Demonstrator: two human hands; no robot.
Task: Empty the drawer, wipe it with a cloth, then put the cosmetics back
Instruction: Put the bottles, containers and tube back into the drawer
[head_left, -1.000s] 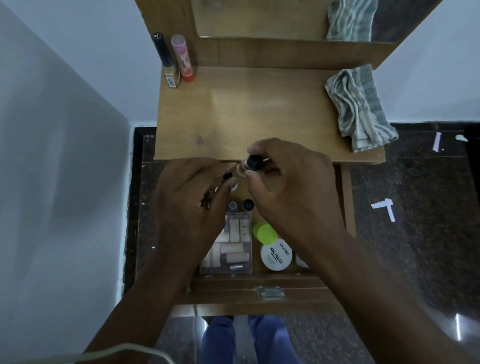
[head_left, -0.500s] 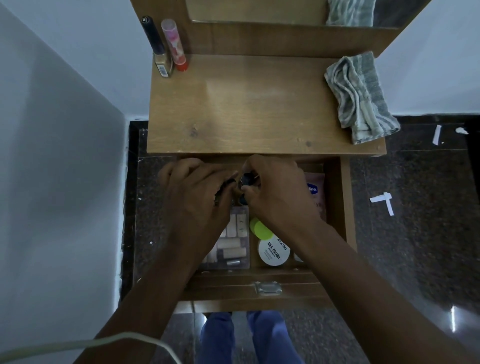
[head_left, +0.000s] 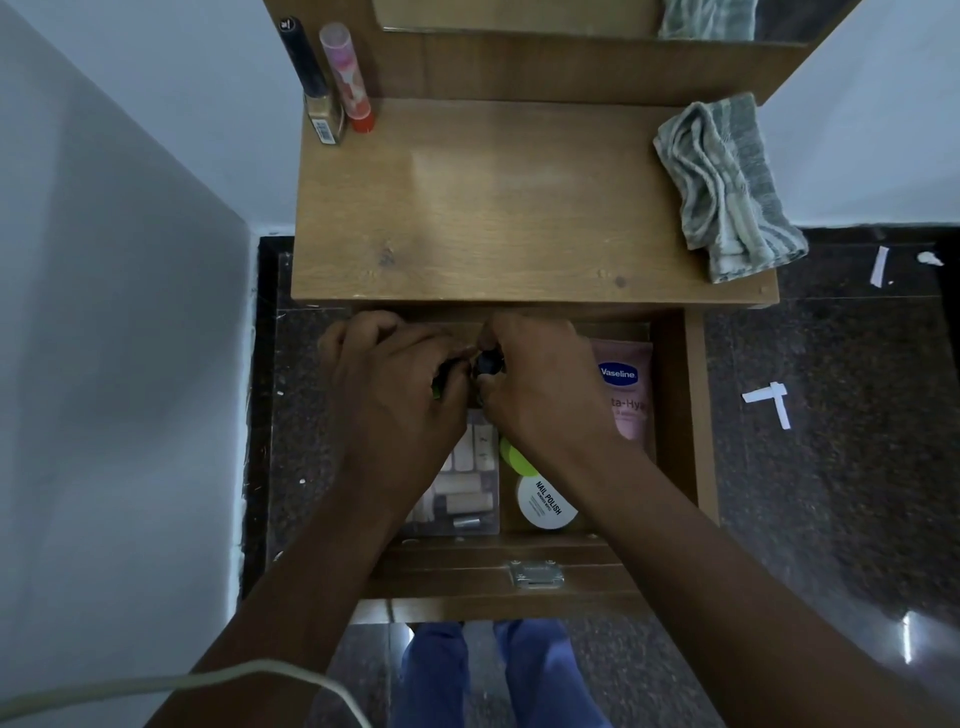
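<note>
**Both hands inside the open drawer**

While the brown wooden dressing table (head_left: 519, 208) fills the upper middle of the view, its open wooden drawer (head_left: 693, 415) is pulled out below the top, above a dark speckled stone floor (head_left: 831, 467). A crumpled grey-green striped cloth (head_left: 727, 187) lies on the right part of the top. At the back left corner stand 2 upright items: a black-capped tube with a gold base (head_left: 311, 78) and a clear pink tube with a red base (head_left: 347, 78). In the drawer lie a pink Vaseline tube (head_left: 626, 389) on the right, a clear plastic case of pale sticks (head_left: 462, 493), a round white nail polish remover jar (head_left: 545, 504) and a lime green cap (head_left: 514, 457). The left hand (head_left: 395, 395) is curled around a thin dark item, too hidden to name. The right hand (head_left: 540, 384) pinches a small dark-capped bottle (head_left: 488, 362) at the back of the drawer.
</note>
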